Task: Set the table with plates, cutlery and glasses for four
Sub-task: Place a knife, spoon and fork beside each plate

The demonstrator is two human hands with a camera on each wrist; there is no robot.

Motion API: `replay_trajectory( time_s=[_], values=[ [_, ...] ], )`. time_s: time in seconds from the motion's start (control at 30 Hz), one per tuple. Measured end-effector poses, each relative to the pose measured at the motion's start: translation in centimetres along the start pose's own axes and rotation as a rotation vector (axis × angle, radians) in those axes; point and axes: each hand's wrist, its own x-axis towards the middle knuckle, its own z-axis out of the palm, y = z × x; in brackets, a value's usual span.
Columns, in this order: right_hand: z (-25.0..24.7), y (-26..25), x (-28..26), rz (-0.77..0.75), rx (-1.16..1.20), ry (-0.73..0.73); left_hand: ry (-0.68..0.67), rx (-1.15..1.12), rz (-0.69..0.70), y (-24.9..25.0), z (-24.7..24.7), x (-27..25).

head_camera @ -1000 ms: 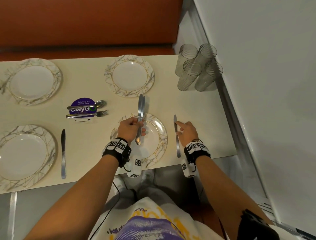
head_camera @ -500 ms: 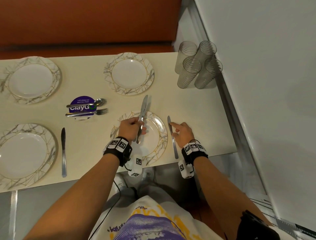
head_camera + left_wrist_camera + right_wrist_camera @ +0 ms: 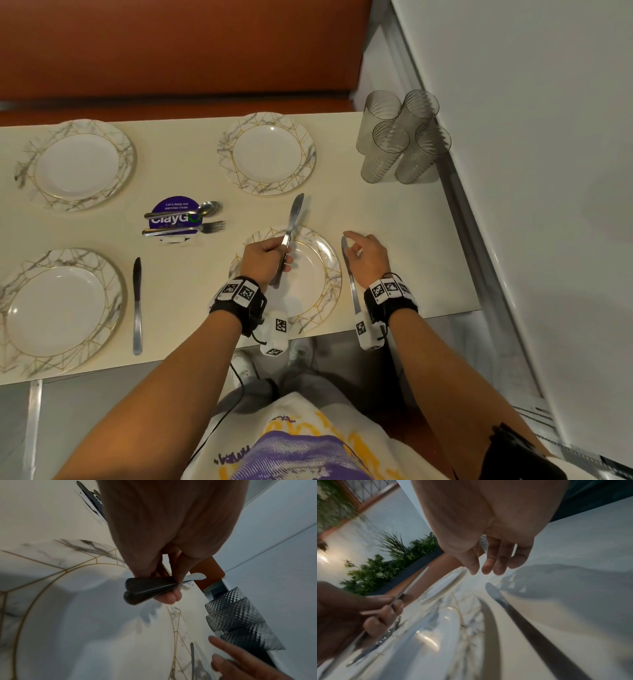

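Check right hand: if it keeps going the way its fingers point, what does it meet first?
Probably the bare table: the right hand hangs open beside the laid knife, fingers aimed forward and down. The glasses stand farther on; depth unclear.

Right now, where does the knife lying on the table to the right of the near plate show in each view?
Head: knife lies centre-right, beside the near plate, under the right hand.
Left wrist: only its tip, bottom centre-right.
Right wrist: a long diagonal from centre to lower right.
Shared landmark: the near plate's gold-lined rim.
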Motion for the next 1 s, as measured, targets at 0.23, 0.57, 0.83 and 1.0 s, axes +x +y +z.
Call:
replay_trajectory(
  time_s=[0.23, 0.57, 0.83, 1.0],
  values=[
    [1.1, -9.2, 3.6, -0.046, 0.190, -0.014, -0.014, 0.022, -0.003, 0.6, -2.5, -0.2],
    [4.9, -21.0, 5.5, 0.020, 0.306, -0.161, -0.072, 0.001, 0.059, 2.7, -10.3, 1.5],
    [9.1, -28.3, 6.2, 0.039, 0.474, -0.047, -0.161, 0.041, 0.154, 4.0, -21.7, 3.9],
    [10.6, -28.2, 5.7, 0.139, 0.633, -0.035, 0.012, -0.223, 0.142, 6.8, -26.5, 5.4]
  ],
)
